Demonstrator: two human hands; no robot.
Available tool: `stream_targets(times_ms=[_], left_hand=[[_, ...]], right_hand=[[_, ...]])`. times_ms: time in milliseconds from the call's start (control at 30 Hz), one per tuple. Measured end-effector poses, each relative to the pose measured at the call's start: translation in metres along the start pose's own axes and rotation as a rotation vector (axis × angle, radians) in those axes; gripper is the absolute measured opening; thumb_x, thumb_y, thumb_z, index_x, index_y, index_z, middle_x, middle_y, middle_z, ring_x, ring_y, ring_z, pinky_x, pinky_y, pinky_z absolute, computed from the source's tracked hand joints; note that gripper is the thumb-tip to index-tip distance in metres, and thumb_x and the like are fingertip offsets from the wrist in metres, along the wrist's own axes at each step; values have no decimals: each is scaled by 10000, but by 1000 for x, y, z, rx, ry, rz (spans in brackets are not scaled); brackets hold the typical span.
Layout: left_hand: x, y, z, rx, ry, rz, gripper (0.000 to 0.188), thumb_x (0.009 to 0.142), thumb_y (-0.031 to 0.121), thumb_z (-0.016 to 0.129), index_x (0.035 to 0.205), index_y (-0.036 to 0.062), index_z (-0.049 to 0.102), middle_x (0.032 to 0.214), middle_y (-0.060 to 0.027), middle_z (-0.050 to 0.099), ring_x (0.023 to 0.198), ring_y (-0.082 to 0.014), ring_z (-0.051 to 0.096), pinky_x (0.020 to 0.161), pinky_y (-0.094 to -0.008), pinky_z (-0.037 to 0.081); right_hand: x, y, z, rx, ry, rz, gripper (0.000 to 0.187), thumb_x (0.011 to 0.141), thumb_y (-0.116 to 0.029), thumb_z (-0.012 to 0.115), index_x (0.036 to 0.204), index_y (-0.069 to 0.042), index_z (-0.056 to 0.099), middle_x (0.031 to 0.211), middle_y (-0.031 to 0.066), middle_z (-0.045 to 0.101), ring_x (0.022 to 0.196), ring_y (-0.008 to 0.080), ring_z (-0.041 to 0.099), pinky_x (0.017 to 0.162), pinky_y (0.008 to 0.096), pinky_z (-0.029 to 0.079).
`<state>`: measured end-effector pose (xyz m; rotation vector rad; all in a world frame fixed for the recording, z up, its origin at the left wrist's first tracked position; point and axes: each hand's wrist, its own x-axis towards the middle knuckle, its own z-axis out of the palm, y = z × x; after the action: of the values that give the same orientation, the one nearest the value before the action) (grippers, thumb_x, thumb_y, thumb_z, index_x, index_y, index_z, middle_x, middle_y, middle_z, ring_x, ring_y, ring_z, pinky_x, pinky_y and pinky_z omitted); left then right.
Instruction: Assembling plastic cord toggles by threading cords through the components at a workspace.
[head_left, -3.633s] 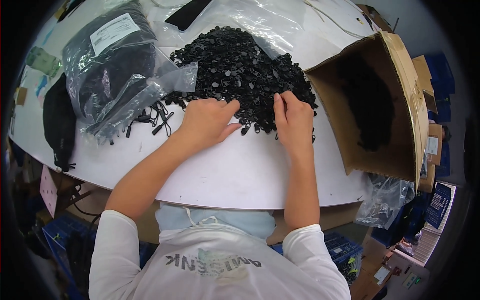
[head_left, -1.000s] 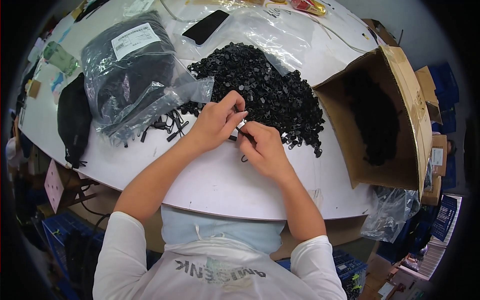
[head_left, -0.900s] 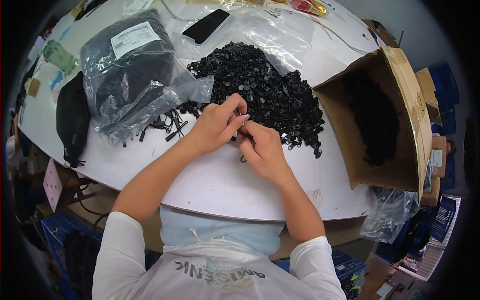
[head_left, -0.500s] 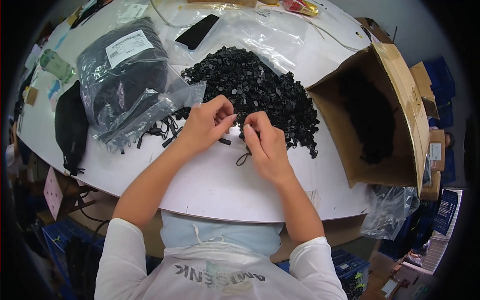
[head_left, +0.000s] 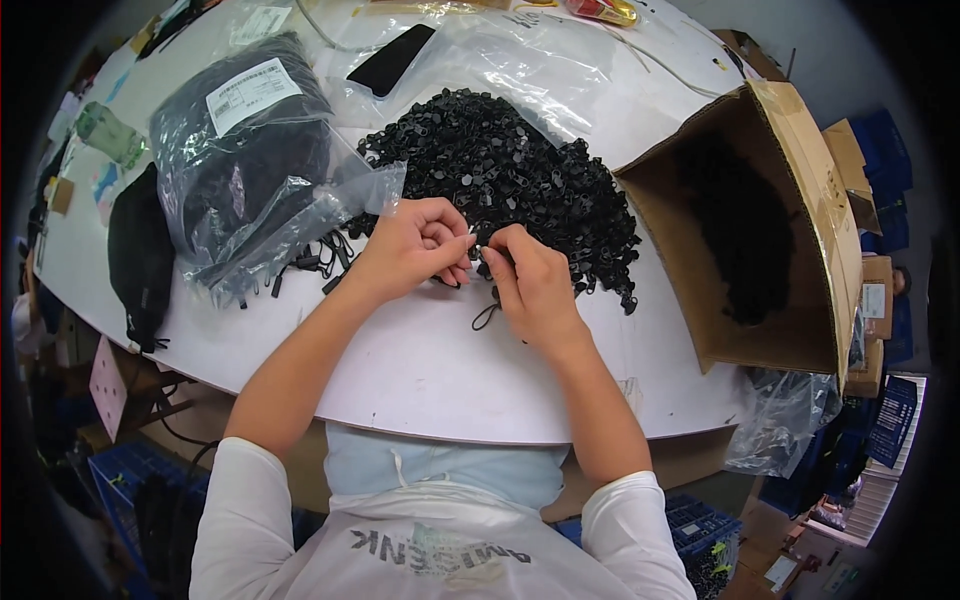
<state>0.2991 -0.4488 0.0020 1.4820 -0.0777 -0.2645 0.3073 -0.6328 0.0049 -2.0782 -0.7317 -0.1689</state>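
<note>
Near the table's middle, my left hand (head_left: 415,250) and my right hand (head_left: 538,288) meet almost fingertip to fingertip, both pinched closed. Between the fingertips is a tiny dark piece, mostly hidden, whose kind I cannot make out. A black cord loop (head_left: 486,317) hangs out below my right hand, from a cord pull within its fingers. Just beyond both hands spreads a heap of small black zipper sliders (head_left: 490,150). Left of my left wrist lie several black cord pulls (head_left: 318,258), partly under a clear bag's edge.
A stuffed clear bag (head_left: 235,160) with a white label stands at left, beside a black pouch (head_left: 140,260). On the right, an open cardboard box (head_left: 660,210) lies on its side with black contents. A dark phone (head_left: 392,62) and clear plastic sheeting (head_left: 560,70) are behind the heap.
My left fingers have curled lower and shifted slightly toward my right fingertips. The black cord-pull end that showed below my left hand is now mostly covered.
</note>
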Motion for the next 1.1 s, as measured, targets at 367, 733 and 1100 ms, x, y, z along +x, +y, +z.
stream_targets(times_ms=[367,733,1100], left_hand=[[0,0,-3,182,30,11,166,868,114,655,768,3,583,581,2,567,472,-31,523,407,-186,410],[-3,-7,6,383,63,263,163,850,104,632,728,4,589,538,-8,562,470,-51,506,434,-227,383],[-5,1,10,225,127,251,206,908,147,566,762,6,600,504,11,512,445,-51,438,430,-239,337]], right_hand=[[-5,2,7,-227,69,-273,97,793,-68,701,848,-25,635,575,76,547,461,218,533,448,322,415],[-7,0,12,-289,17,-231,55,793,-32,678,798,-16,626,586,87,566,477,249,559,447,332,437],[-8,-6,10,-245,39,-141,145,795,-48,688,910,11,620,678,117,629,520,258,600,483,330,461]])
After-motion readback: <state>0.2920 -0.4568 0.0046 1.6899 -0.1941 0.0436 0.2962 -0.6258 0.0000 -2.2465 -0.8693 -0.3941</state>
